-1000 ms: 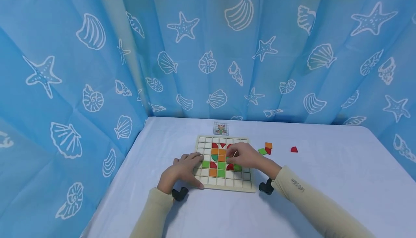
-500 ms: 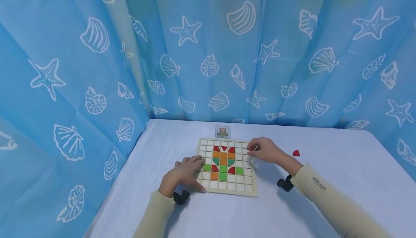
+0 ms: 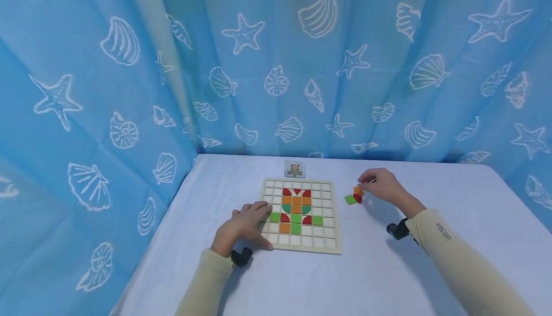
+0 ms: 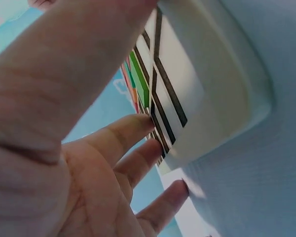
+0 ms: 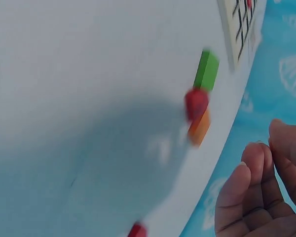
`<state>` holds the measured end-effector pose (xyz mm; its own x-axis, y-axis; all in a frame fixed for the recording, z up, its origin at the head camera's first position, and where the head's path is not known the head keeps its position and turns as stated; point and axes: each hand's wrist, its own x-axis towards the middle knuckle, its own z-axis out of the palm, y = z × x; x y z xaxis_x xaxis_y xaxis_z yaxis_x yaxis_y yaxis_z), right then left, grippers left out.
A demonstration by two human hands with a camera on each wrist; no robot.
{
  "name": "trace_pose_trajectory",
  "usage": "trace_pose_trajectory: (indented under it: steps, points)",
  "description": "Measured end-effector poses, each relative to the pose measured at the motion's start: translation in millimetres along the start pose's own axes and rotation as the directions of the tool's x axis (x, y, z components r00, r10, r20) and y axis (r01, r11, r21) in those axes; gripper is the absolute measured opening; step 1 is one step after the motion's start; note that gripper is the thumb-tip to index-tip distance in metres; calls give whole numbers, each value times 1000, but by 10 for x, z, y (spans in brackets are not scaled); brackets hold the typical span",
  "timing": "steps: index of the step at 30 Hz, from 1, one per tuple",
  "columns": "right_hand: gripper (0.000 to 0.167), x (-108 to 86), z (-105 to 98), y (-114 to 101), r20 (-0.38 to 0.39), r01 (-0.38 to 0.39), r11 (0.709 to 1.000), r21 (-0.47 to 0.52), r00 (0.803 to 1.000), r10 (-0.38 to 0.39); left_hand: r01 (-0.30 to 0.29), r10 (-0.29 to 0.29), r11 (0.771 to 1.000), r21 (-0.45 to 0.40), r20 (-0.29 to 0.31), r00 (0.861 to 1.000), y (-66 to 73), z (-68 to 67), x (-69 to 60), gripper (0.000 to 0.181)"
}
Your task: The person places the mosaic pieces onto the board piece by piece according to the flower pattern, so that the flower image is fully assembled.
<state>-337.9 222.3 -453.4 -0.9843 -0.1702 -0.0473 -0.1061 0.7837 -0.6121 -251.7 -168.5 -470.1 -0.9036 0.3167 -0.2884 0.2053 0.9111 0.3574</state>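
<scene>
A cream grid board point(image 3: 317, 242) lies on the table, bearing red, orange and green tiles in a flower-like pattern. My left hand point(image 3: 247, 225) rests on its left edge, fingers spread and thumb at the front corner; in the left wrist view fingertips point(image 4: 147, 123) touch the rim. To the right of the board my right hand point(image 3: 384, 185) hovers by a loose orange tile point(image 3: 358, 190). The right wrist view shows its thumb and fingers loosely curled, with nothing between them. A red rounded tile point(image 5: 196, 102) and a green tile point(image 5: 207, 70) lie against the orange one.
A small pattern card point(image 3: 294, 169) lies behind the board. Another red tile point(image 5: 137, 230) sits apart from the loose group, hidden in the head view. A blue shell-print curtain point(image 3: 276, 86) hangs behind and to the left of the white-covered table point(image 3: 302, 287).
My right hand has left the board and moved right to the loose tiles. A green rounded tile now shows on the board where it was. The left hand has stayed in place.
</scene>
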Motion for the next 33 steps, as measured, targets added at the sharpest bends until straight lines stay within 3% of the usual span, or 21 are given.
trace_pose_trajectory:
  steps: [8,18,33]
  points:
    - [36,-18,-199,413,-28,-103,993,49,994,104,-9,9,1000,15,-4,1000,-44,-11,-2,103]
    - [51,-132,-253,891,72,-265,954,137,964,257,5,-5,1000,2,7,1000,-37,10,11,103]
    - [65,-142,-253,970,193,-253,959,127,955,226,16,-16,1000,-21,7,1000,12,6,-18,103]
